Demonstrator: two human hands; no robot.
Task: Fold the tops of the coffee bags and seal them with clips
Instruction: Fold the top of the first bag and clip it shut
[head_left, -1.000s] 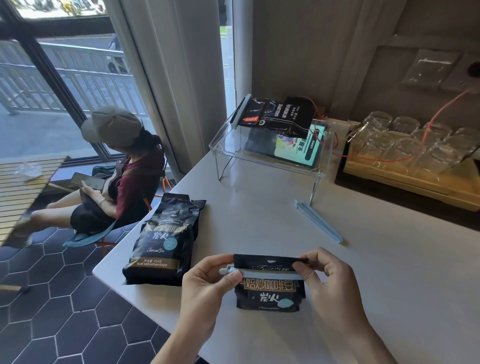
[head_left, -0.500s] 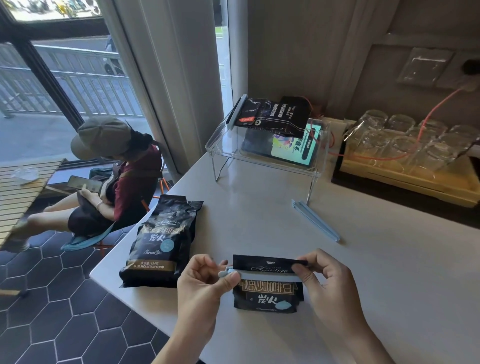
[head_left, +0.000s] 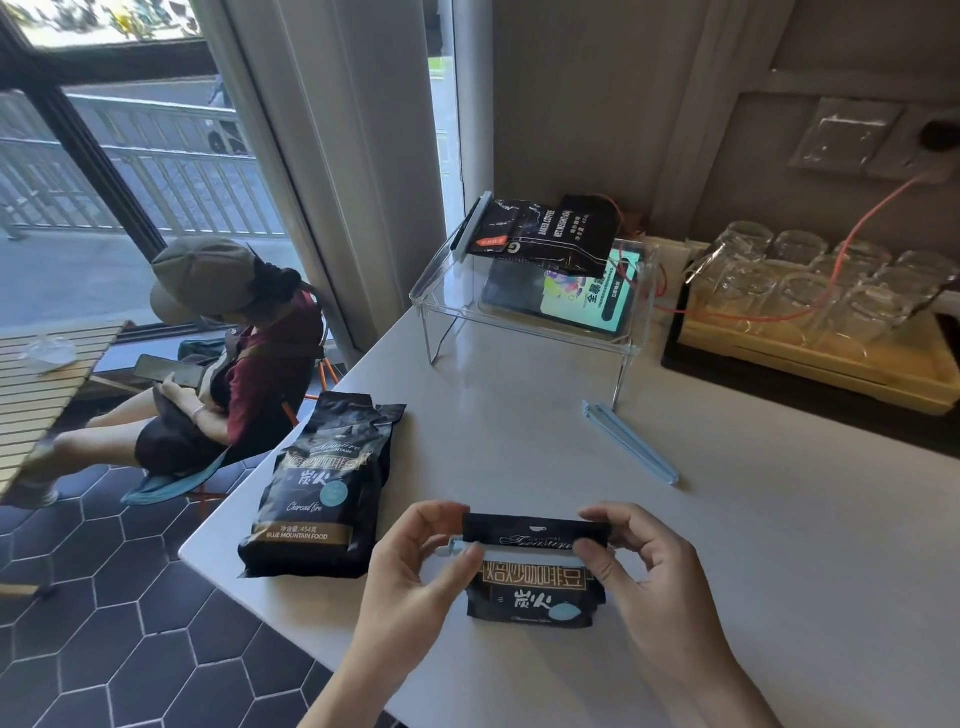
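Nearest, both hands gripped a small black coffee bag (head_left: 535, 587) standing at the white table's (head_left: 779, 545) front edge: the left hand (head_left: 410, 577) pinched what looked like the end of a pale blue clip (head_left: 460, 546) across its folded top, the right hand (head_left: 660, 577) pinched the other end. Beside it to the left lay a larger bag (head_left: 324, 488) flat and unclipped. Farther back lay a spare blue clip (head_left: 629, 442), then a clipped bag (head_left: 540, 234) on a clear riser (head_left: 441, 291).

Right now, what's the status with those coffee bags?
Left hand and right hand both pinching the clip across the folded bag. Second bag unclipped, spare clip on table. Nothing in the way.
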